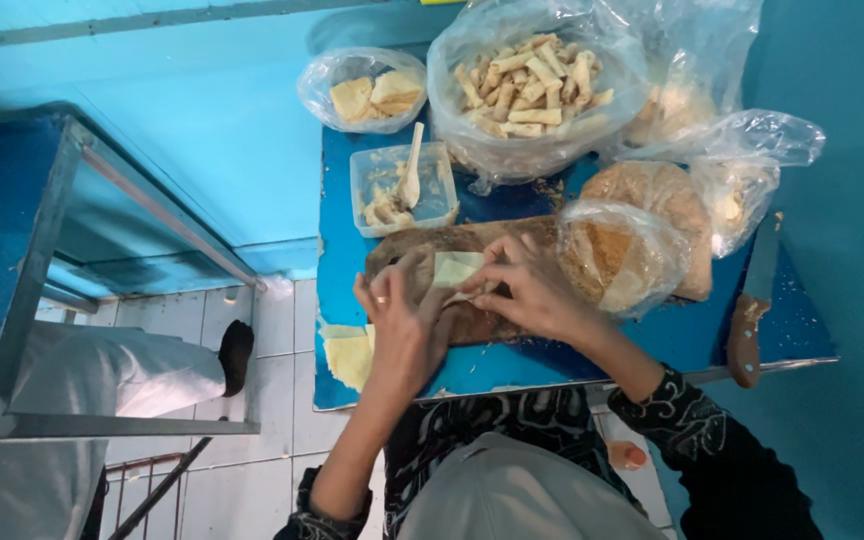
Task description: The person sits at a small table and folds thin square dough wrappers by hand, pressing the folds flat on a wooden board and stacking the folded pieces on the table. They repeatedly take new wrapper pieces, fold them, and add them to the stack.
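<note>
wrapper sheet on board, both hands engaged

surroundings: a bag of rolled pastries [535, 88] and a tub of filling [401, 188] with a spoon [411, 170] sit beyond the wooden board [472, 290]; a bag of crumbs [620, 255] crowds the right side. a knife [752, 305] lies at the table edge [652, 350]. the wrapper sheet [455, 270] is pale yellow, thin and roughly square, lying flat on the board; no clear long axis. the left hand [399, 325] and the right hand [532, 290] both pinch its near edge with curled fingers.
</note>
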